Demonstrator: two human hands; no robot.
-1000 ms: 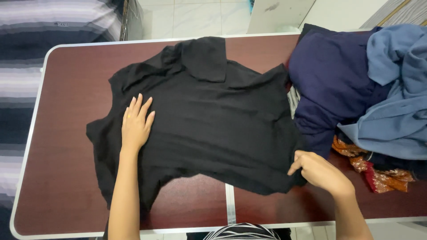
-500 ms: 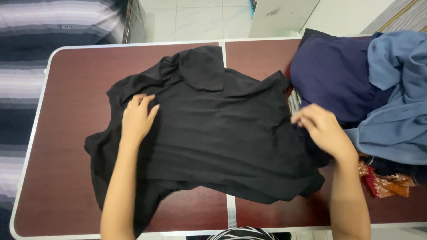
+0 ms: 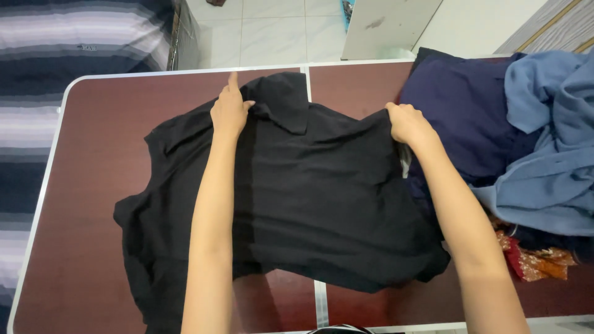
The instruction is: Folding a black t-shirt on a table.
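Observation:
A black collared shirt (image 3: 322, 198) lies spread on a dark red folding table (image 3: 93, 161), collar toward the far edge. My left hand (image 3: 229, 111) rests flat on the shirt beside the collar, fingers together and pointing away from me. My right hand (image 3: 405, 122) grips the shirt's right shoulder edge, fingers curled around the fabric. Both forearms reach across the shirt from the near edge.
A pile of clothes sits on the table's right side: a navy garment (image 3: 470, 117), a light blue garment (image 3: 550, 161) and a red patterned cloth (image 3: 532, 263). A striped bed (image 3: 68, 55) lies to the left. A white board (image 3: 387, 28) leans beyond the table on the tiled floor.
Both hands have moved up the shirt from its lower part to the collar and shoulder. The right hand now grips the right shoulder edge. The shirt lies flatter.

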